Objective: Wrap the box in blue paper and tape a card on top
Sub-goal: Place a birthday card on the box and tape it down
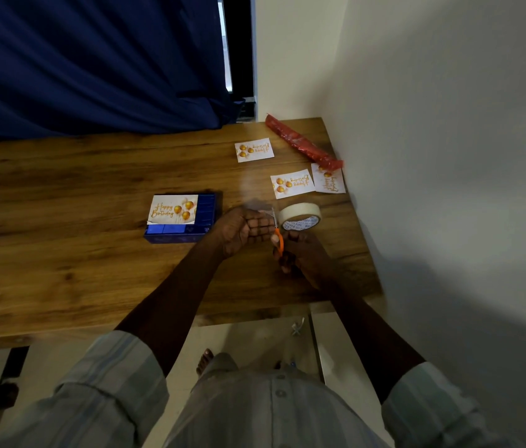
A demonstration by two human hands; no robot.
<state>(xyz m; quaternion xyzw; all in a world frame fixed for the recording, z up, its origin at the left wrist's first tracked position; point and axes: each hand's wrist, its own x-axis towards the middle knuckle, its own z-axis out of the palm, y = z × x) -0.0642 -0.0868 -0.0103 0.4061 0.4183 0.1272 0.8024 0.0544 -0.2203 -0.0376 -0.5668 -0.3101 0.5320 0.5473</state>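
Cards [292,183], red roll [303,145] beyond tape roll [300,216], scissors [278,237].

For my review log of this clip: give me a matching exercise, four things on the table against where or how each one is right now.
Things:
1. scissors
2. tape roll
3. red roll
4. card with upright text

States:
A. lying on the blue-wrapped box
B. gripped in the right hand
C. by the wall at the far corner
D. on the table beyond the hands

Pairs: 1-B, 2-D, 3-C, 4-A
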